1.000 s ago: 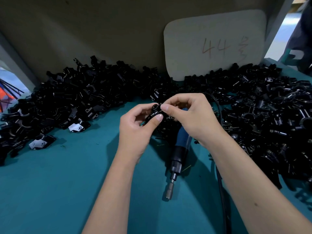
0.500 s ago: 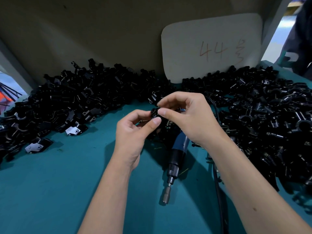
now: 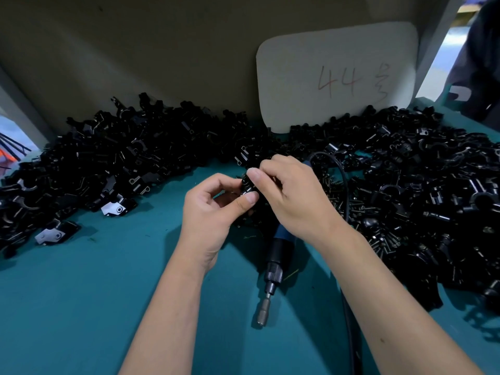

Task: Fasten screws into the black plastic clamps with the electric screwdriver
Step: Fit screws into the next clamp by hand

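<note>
Basically, both hands, left hand and right hand, pinched one black clamp above the table, clamp mostly hidden by fingers, screw not discernible, electric screwdriver lay underneath, handle covered.

Factory assembly bench: heaped black clamps, electric screwdriver.

The right hand has curled closer over the clamp, seemingly turning it.

Single head-worn view — wide-angle, looking forward and down, close over the teal table
</note>
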`<state>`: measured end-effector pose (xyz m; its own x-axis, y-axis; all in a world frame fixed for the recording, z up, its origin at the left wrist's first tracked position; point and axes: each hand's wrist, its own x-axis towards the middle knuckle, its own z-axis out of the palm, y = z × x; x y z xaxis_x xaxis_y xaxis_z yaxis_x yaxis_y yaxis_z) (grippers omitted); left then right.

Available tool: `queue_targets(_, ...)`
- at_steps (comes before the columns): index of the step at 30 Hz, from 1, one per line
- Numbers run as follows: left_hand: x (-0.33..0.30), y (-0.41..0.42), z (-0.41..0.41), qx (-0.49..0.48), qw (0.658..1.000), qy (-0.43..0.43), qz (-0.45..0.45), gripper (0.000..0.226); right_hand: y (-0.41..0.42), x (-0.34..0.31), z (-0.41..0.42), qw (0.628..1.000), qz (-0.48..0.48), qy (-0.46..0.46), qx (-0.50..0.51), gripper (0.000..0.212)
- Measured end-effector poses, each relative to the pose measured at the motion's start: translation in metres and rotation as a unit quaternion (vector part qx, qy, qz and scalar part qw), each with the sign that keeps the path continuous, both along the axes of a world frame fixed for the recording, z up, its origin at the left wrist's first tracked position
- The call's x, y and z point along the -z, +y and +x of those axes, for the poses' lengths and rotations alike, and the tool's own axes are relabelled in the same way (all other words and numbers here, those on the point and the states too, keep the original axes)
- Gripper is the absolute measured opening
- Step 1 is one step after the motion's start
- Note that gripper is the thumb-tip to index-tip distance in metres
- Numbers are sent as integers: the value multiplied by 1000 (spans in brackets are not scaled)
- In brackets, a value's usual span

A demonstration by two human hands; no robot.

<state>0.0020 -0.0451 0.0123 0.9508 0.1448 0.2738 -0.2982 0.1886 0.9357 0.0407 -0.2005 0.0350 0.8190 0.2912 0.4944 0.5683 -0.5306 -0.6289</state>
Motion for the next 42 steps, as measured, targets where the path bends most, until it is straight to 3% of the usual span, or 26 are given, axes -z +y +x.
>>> queue_targets(5, 1, -1, 2, -8, 999, 5, 42, 23, 2, 8, 2, 999, -17, 26, 13, 35)
queue_targets(9, 2, -4, 3, -11, 997, 4, 82, 21, 1, 5, 1, 999, 7, 10, 31, 56)
queue_targets(11, 2, -4, 5, -25, 996, 11, 88, 20, 1, 3, 0, 999, 6, 17, 28, 53)
queue_targets(15, 3, 2, 6, -40, 997, 22, 63, 21, -1, 5, -2, 998, -57, 38, -10, 38)
queue_targets(19, -1, 1, 4, -24, 999, 21, 34, 25, -3, 5, 0, 998, -34, 39, -26, 19)
queue_targets(26, -2, 0, 2, 6, 999, 14, 45, 30, -2, 0, -1, 999, -31, 38, 1, 49)
queue_targets(31, -3, 3, 1, -16, 999, 34, 21, 21, -2, 5, -2, 999, -24, 18, -12, 26)
queue_targets(35, -5, 2, 0, -1, 1000, 30, 9, 18, -1, 3, 0, 1000, -20, 10, -5, 40)
queue_targets(38, -6, 1, 1, 5, 999, 32, -4, 16, -3, 3, 0, 1000, -15, 15, -3, 33)
queue_targets(42, -7, 0, -1, 18, 994, 63, -89, 12, -4, 1, -1, 999, -20, 40, -10, 36)
